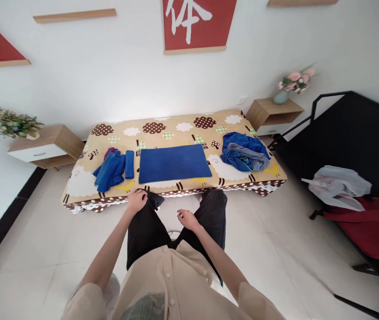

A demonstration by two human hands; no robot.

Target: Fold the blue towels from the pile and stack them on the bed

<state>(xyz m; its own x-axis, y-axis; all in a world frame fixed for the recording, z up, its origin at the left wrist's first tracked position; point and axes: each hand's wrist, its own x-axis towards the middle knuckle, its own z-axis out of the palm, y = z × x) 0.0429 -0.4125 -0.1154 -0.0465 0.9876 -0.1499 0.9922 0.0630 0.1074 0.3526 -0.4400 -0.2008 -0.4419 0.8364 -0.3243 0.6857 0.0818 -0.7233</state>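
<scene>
My left hand (137, 200) rests on my left knee with its fingers loosely laid out, holding nothing. Over the inside of my right thigh, my right hand (187, 219) hangs with loosely bent, parted fingers and nothing in them. Flat on the bed in front of me lies a blue towel (175, 163), spread into a rectangle. Left of it is a rolled blue towel (129, 164), beside a small pile of blue cloths (111, 169) with a bit of purple cloth (109, 152) at its back. A crumpled heap of blue and grey cloths (245, 151) lies on the right.
The low bed (125, 142) has a patterned sheet. Wooden nightstands with flowers stand on both sides, one on the left (47, 144) and one on the right (274, 111). A black folding chair (349, 133) at right carries a plastic bag (341, 186) and red fabric (376, 226).
</scene>
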